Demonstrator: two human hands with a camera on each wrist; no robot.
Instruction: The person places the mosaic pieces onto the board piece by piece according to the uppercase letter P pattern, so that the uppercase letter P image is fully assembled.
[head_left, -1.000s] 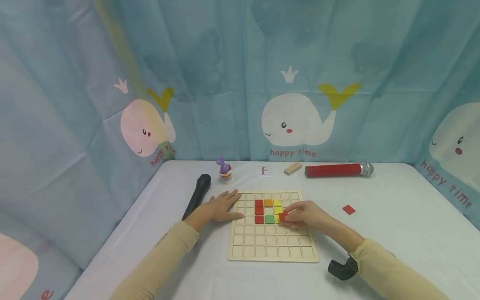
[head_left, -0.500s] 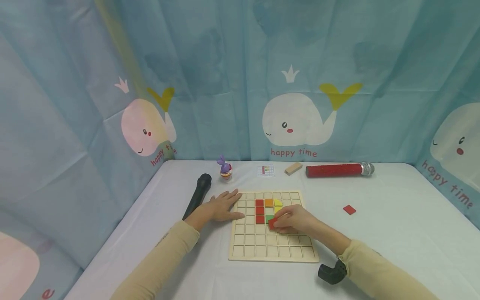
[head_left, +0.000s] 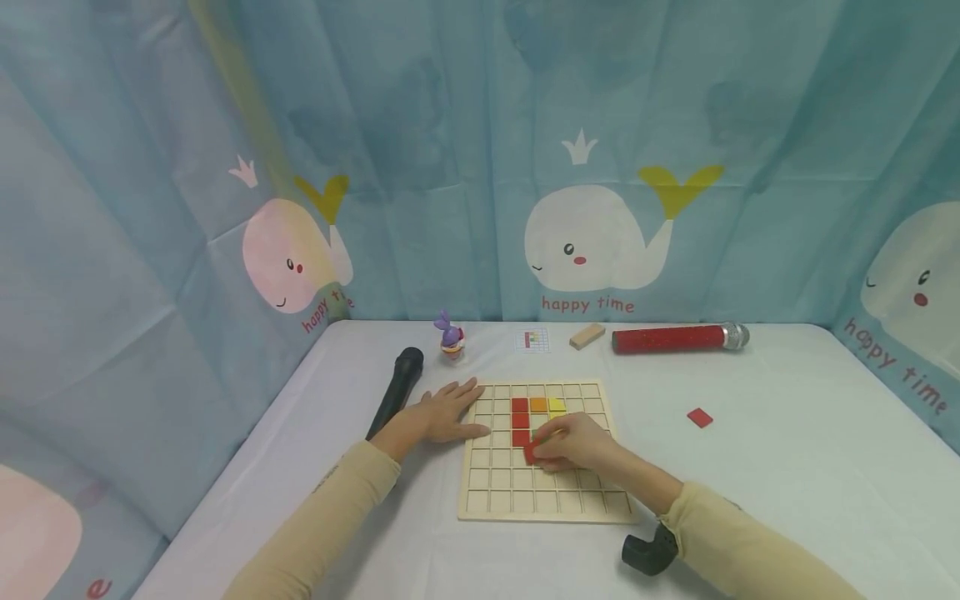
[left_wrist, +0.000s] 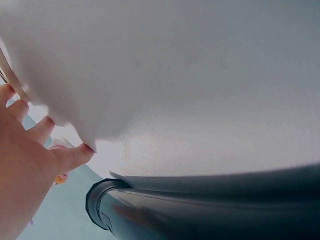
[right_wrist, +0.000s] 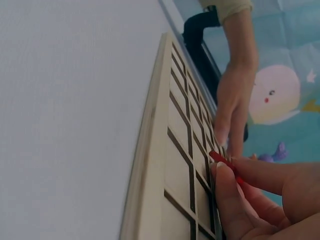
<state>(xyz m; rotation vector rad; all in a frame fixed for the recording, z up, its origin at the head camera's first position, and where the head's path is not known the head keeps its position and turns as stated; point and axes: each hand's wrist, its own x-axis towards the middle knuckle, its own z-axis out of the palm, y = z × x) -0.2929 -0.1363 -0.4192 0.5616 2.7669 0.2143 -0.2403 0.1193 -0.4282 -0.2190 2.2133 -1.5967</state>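
My right hand pinches a small red square tile between thumb and fingers, low over the wooden grid board. In the right wrist view the red tile sits tilted at the fingertips, close to the board. A column of red tiles, an orange tile and a yellow tile lie in the grid. The right hand hides most of a green tile and part of the yellow ones. With spread fingers, my left hand rests at the board's left edge.
Another red tile lies right of the board. A black microphone lies beside the left forearm. Along the back are a purple toy figure, a pattern card, a wooden block and a red microphone.
My right hand has moved left and slightly nearer with the red tile, from the yellow tiles to the cell below the red column. The left hand stays in place.
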